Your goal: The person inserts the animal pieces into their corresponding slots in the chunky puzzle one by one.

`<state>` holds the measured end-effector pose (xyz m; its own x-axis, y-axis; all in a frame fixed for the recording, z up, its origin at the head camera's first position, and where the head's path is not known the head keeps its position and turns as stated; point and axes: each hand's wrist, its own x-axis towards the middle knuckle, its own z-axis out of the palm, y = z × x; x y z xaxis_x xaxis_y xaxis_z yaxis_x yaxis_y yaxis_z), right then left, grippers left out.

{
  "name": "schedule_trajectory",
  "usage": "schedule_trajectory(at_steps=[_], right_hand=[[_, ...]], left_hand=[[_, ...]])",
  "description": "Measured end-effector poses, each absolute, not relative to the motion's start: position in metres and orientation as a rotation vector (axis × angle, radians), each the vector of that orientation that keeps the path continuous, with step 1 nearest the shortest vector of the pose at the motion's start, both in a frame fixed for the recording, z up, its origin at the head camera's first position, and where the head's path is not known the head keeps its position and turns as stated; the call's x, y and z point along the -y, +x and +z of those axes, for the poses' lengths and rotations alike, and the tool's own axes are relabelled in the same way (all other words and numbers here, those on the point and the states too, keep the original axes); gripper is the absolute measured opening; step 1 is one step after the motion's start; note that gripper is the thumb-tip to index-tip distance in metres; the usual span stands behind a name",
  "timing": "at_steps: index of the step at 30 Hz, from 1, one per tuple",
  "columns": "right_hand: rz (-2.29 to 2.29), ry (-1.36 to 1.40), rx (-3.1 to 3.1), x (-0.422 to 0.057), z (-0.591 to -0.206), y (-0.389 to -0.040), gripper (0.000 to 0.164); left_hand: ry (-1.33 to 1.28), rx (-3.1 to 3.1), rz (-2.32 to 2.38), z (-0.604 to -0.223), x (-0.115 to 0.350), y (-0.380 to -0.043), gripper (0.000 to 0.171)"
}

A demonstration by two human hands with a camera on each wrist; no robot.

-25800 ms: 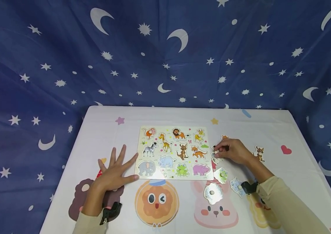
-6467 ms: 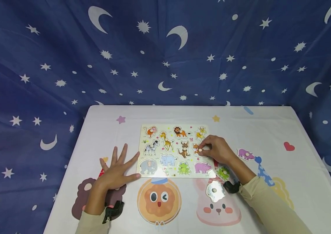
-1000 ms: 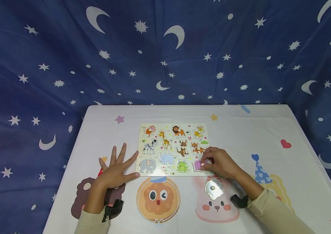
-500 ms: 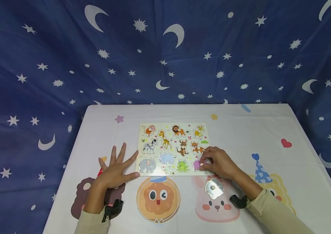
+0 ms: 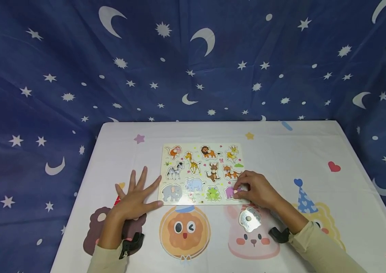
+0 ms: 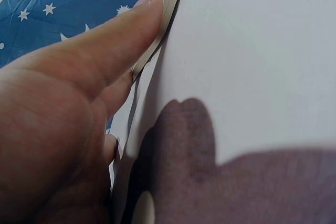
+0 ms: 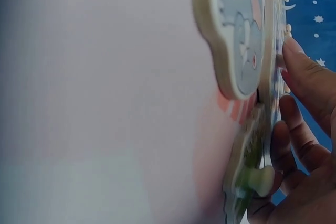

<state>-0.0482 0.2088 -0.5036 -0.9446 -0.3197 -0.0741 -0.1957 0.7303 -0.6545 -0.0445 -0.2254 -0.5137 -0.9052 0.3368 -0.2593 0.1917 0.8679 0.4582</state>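
My right hand (image 5: 258,189) pinches the knob of a purple hippo puzzle piece (image 5: 229,192) over the lower right corner of the animal puzzle board (image 5: 189,147). In the head view the fingers cover part of the piece. Spread flat, my left hand (image 5: 133,201) has thumb and index fingertips at the board's left edge, which shows beside the thumb in the left wrist view. Just below the board lies a shiny grey elephant piece (image 5: 245,224). A green frog piece (image 7: 252,150) with a pale knob sits under my right hand in the right wrist view.
Knobbed monkey, lion (image 5: 205,151), giraffe, zebra (image 5: 174,172), kangaroo and tiger pieces sit in the board. Elephant (image 5: 171,193), rhino and frog pictures (image 5: 213,194) on it show no knobs. A white cartoon-print cloth (image 5: 292,159) covers the table, with a blue starry curtain behind.
Zebra, kangaroo and tiger pieces from earlier are now in the board. The hippo piece came from the table at right to the board's corner. Over the last second the hands barely move.
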Motion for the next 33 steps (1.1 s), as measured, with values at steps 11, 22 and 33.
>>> schedule_trajectory(at_steps=[11,22,33], right_hand=[[-1.076,-0.314,-2.77,-0.232,-0.497,-0.046,0.019],[-1.084,-0.292,-2.858,-0.266,-0.498,-0.035,0.017],[-1.038,-0.308,-2.843,-0.282,-0.506,-0.024,0.025]], left_hand=[[0.4,-2.712,0.612,-0.513,0.226,-0.044,0.086],[0.398,-2.712,0.61,-0.514,0.227,-0.044,0.086],[0.395,-2.717,0.61,-0.515,0.225,-0.045,0.086]])
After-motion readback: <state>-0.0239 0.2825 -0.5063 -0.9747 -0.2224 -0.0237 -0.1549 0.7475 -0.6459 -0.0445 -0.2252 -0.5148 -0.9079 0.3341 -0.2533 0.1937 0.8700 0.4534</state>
